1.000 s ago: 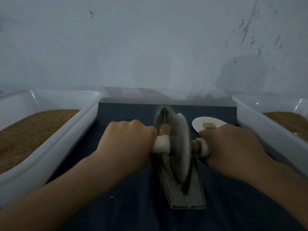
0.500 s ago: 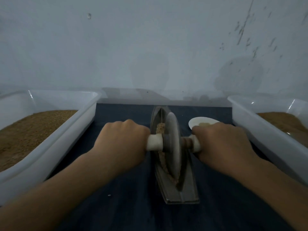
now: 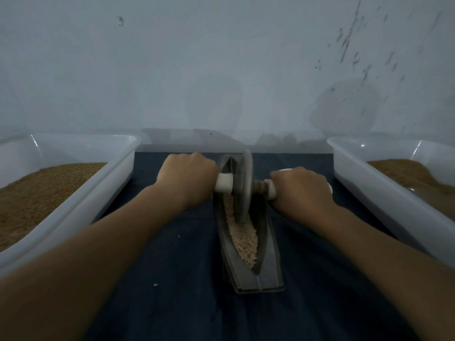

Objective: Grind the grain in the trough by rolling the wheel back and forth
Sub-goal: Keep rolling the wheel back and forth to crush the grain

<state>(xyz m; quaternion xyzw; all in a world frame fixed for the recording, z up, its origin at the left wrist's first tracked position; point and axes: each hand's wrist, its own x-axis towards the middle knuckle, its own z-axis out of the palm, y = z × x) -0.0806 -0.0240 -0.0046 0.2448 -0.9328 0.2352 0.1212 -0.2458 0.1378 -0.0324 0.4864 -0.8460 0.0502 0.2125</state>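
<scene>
The left hand (image 3: 187, 179) is a fist curled round the white handle (image 3: 223, 182) at 9 o'clock of the wheel (image 3: 244, 183). The right hand (image 3: 300, 190) grips the matching handle at 3 o'clock. The wheel stands on edge in the trough (image 3: 270, 262), close to its 12 o'clock tip. The grain (image 3: 242, 238) lies in the groove from under the wheel toward 6 o'clock, heaped near the low end.

Neither hand steadies the trough, which sits loose on the dark cloth (image 3: 172, 279). A hard shove could slide it or skew it, and the wheel would then bind on the groove walls.

With so little groove left at 12 o'clock, one more push outward would likely ride the wheel up over the tip and off.

Uneven pressure from the two fists would tip the wheel sideways and flick grain over the rim. A few specks (image 3: 155, 284) already lie on the cloth at 7 o'clock.

A fast pull toward 6 o'clock could plough the heap out over the near lip.

A pale dish (image 3: 285, 170), mostly hidden, sits right behind the right hand, so the knuckles may knock it. Bins of brown grain stand well clear at 9 o'clock (image 3: 110, 178) and 3 o'clock (image 3: 369, 188).
</scene>
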